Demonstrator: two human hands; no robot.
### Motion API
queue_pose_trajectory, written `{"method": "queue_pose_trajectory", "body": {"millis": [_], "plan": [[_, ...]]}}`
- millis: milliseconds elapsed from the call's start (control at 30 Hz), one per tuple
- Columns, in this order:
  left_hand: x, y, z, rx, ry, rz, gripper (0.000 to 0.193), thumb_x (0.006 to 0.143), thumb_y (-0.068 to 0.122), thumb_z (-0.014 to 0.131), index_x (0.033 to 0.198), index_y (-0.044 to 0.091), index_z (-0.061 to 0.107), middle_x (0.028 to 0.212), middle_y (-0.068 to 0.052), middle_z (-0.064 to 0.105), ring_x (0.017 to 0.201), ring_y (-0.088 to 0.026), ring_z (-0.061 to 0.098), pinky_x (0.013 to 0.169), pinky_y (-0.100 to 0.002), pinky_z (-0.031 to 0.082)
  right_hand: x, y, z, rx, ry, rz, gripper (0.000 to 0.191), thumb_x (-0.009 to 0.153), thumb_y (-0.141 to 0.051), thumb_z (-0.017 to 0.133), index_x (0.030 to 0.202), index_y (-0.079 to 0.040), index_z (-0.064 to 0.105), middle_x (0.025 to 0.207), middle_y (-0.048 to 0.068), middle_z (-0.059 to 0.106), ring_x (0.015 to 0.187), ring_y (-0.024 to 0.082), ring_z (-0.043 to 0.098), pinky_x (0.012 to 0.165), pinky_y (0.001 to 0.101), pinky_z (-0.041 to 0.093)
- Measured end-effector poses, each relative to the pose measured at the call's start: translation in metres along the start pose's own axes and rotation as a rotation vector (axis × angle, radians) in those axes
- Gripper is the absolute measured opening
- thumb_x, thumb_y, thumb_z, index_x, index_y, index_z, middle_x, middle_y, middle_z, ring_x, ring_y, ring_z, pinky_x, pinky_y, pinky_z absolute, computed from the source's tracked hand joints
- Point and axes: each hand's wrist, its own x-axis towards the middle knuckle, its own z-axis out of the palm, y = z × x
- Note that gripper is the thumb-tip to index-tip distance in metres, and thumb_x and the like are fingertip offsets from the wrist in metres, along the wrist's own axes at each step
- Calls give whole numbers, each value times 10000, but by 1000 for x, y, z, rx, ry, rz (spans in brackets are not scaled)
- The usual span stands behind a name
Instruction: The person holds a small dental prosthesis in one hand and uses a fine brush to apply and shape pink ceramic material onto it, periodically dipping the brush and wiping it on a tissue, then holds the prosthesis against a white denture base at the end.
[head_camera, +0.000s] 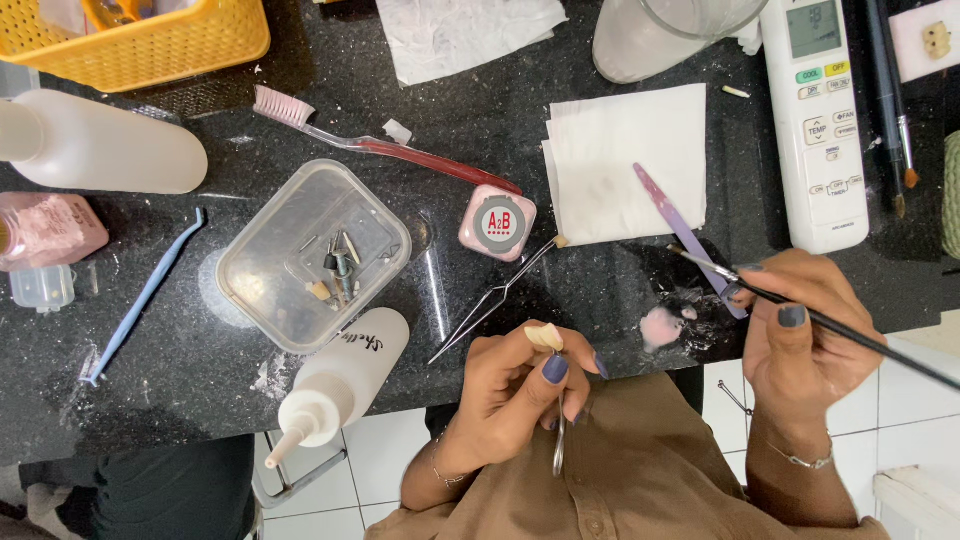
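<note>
My left hand (515, 390) is closed on a thin metal instrument (559, 440) that clamps a small cream tooth-shaped piece (545, 337) at its tip, near the counter's front edge. My right hand (805, 330) grips a thin black brush (800, 312) whose tip points left toward a pink blob (660, 325) on the black counter (200, 370). A purple-handled tool (685, 232) lies under the brush, reaching onto a folded white tissue (625, 165). Metal tweezers (495, 300) lie between the tissue and my left hand.
A clear plastic box (312, 255) holds small burs. Beside it lie a white squeeze bottle (340, 385), a blue-handled tool (145, 295), a red toothbrush (385, 148) and a small pink jar (497, 222). A white remote (815, 120), yellow basket (140, 35) and glass cup (660, 30) stand further back.
</note>
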Motion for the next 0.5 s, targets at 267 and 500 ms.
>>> {"method": "queue_pose_trajectory", "body": {"millis": [267,500], "plan": [[-1,-3,3,41,11,12,368,1156,296,469,1149,-30,638,731,-60,650,537,-63,510,513,-212,402,9,-2,8,101,27,58,230,1091,-149,695,1165,7,542,1038,189,658,861,193,665,774,279,577],[-2,-6,5,57,19,29,380,1154,298,461,1141,-39,635,723,-66,653,527,-64,506,506,-213,396,9,-5,7,34,16,38,240,1101,-155,671,1156,71,616,1051,175,647,876,200,659,804,297,588]]}}
